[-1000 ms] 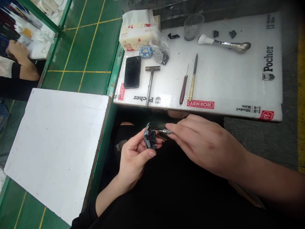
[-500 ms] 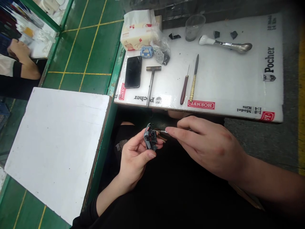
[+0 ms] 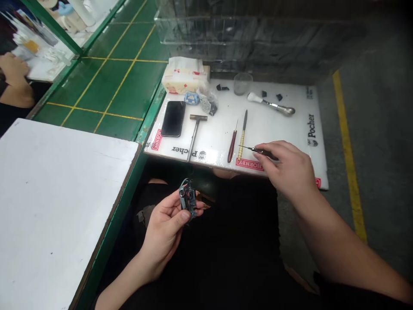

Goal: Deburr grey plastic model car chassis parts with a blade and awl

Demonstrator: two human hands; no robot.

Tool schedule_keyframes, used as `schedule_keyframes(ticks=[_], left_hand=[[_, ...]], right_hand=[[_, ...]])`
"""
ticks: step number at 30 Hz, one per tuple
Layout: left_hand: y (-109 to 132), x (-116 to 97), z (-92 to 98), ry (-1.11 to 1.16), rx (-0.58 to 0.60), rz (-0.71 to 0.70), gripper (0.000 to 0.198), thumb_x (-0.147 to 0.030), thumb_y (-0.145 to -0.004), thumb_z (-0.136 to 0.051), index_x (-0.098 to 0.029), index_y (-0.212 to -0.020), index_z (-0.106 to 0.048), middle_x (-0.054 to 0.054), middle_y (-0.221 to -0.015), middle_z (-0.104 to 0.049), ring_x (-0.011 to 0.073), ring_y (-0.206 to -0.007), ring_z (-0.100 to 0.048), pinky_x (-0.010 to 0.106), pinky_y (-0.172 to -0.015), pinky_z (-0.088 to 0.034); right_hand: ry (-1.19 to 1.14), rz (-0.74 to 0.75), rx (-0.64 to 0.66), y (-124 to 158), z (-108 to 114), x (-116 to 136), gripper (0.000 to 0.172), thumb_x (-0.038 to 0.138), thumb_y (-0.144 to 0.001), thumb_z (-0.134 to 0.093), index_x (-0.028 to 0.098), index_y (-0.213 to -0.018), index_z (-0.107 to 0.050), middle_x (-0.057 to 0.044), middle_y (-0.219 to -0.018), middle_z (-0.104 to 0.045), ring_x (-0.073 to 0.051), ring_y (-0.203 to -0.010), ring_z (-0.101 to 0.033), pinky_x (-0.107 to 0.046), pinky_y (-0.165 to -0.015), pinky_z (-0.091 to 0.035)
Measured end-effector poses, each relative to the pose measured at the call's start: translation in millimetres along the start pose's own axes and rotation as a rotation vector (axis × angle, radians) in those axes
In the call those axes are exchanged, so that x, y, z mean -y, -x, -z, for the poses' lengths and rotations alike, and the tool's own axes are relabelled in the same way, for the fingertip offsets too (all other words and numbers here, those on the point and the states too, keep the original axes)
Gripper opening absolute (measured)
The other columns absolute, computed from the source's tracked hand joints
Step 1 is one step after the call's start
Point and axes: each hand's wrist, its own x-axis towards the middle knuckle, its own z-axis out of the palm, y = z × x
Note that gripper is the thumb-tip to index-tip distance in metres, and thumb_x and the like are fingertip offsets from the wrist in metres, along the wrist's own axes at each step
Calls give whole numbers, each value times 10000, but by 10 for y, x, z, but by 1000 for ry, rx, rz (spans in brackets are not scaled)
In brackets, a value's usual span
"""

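Your left hand [image 3: 163, 232] is curling around a small grey model part [image 3: 187, 199], holding it above your lap. Your right hand [image 3: 285, 168] is pinching a thin needle tool [image 3: 258, 150] over the white board [image 3: 290, 116], close to a red-handled awl [image 3: 232, 146].
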Motion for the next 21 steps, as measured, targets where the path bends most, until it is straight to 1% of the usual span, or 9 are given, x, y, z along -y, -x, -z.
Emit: schedule_keyframes(ticks=[2,4,8,11,13,15,17,19,21], left_hand=[[-41,4,-15,19,31,30,495,-420,-932,-1065,-160,-1329,-921,180,-1179,-931,316,-1088,-912,405,-1000,-763],[-76,-1,-36,39,65,51,456,-425,-962,-1036,-160,-1317,-928,189,-1195,-928,313,-1079,-909,404,-992,-763],[-111,-34,-80,61,112,94,443,-478,-1009,-987,-171,-1322,-927,198,-1201,-923,324,-1106,-904,424,-1007,-758],[-130,-63,-114,101,77,107,402,-503,-1074,-918,-189,-1323,-920,202,-1297,-911,319,-1130,-905,403,-969,-768],[-155,-83,-141,141,55,106,373,-490,-1096,-894,-195,-1324,-910,200,-1382,-894,309,-1135,-909,374,-929,-778],[-190,-101,-178,179,63,107,345,-461,-1103,-891,-198,-1326,-896,194,-1423,-883,301,-1130,-913,351,-876,-787],[-229,-111,-224,202,94,104,315,-436,-1114,-880,-203,-1325,-879,187,-1447,-876,292,-1128,-913,332,-828,-789],[-267,-110,-272,214,132,84,297,-419,-1116,-881,-216,-1332,-861,168,-1446,-875,279,-1122,-910,322,-809,-789],[-302,-96,-311,204,166,48,318,-419,-1107,-896,-226,-1355,-844,144,-1377,-886,267,-1109,-901,342,-834,-799]], right_hand=[[44,-10,17,-78,-98,-244,200,306,-1116,-754,253,-1215,-919,-117,-1154,-904,-364,-1091,-836,-553,-979,-688],[64,4,26,-119,-193,-378,217,325,-1110,-741,241,-1190,-924,-131,-1149,-891,-366,-1101,-804,-567,-1013,-665],[133,-9,28,-107,-316,-420,283,337,-1129,-708,207,-1220,-942,-157,-1164,-848,-379,-1134,-743,-607,-1053,-636],[203,-39,39,-77,-323,-361,297,325,-1141,-700,196,-1254,-943,-168,-1172,-834,-406,-1158,-727,-648,-1042,-625],[252,-51,10,-50,-286,-244,291,324,-1132,-730,187,-1294,-930,-192,-1245,-831,-446,-1224,-720,-694,-1054,-614],[248,-43,-59,-8,-218,-26,317,336,-1122,-771,173,-1359,-904,-220,-1343,-819,-483,-1313,-705,-730,-1088,-601],[105,-22,-84,45,-138,283,330,355,-1133,-793,181,-1398,-885,-208,-1355,-825,-448,-1315,-732,-676,-1096,-629],[-212,-34,75,94,-76,618,275,359,-1160,-786,215,-1369,-894,-139,-1242,-859,-316,-1096,-805,-501,-946,-696],[-532,-113,288,123,-60,889,262,371,-1135,-823,237,-1346,-903,-77,-1132,-860,-207,-822,-769,-376,-759,-681]])
